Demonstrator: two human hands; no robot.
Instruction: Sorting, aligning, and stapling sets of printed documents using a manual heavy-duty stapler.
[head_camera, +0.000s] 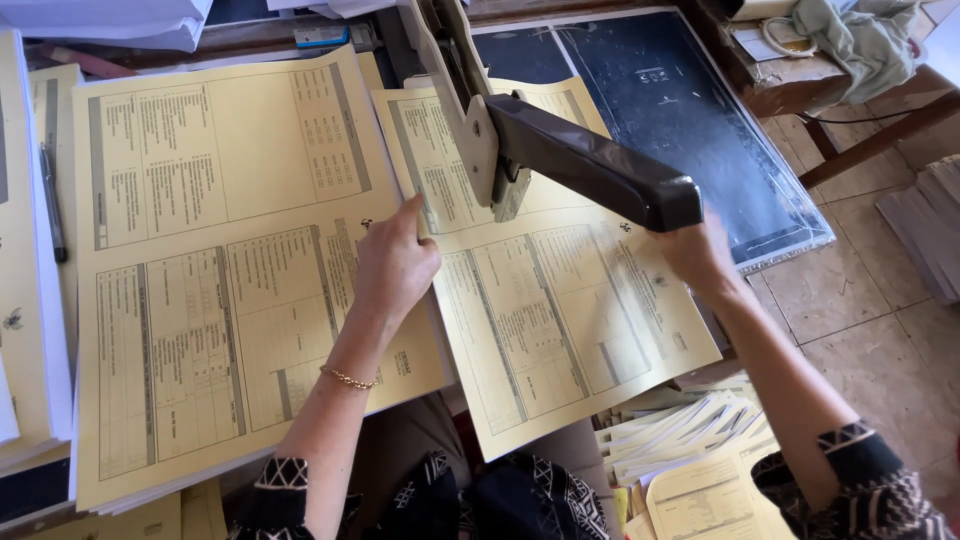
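A large long-arm stapler (560, 150) with a dark handle and cream body stands over a yellow printed sheet (560, 320). My left hand (395, 262) pinches that sheet's left edge near the stapler head, fingers closed on the paper. My right hand (700, 255) sits under the far end of the stapler's dark handle, resting on the sheet's right part; its fingers are mostly hidden by the handle. To the left lies a thick stack of the same yellow printed sheets (200, 280).
A black pen (52, 205) lies on a pile of paper (25, 300) at the far left. A dark framed panel (680, 110) lies at the upper right. Folded yellow sheets (690, 440) are heaped at the lower right. Beyond them is a tiled floor (860, 310).
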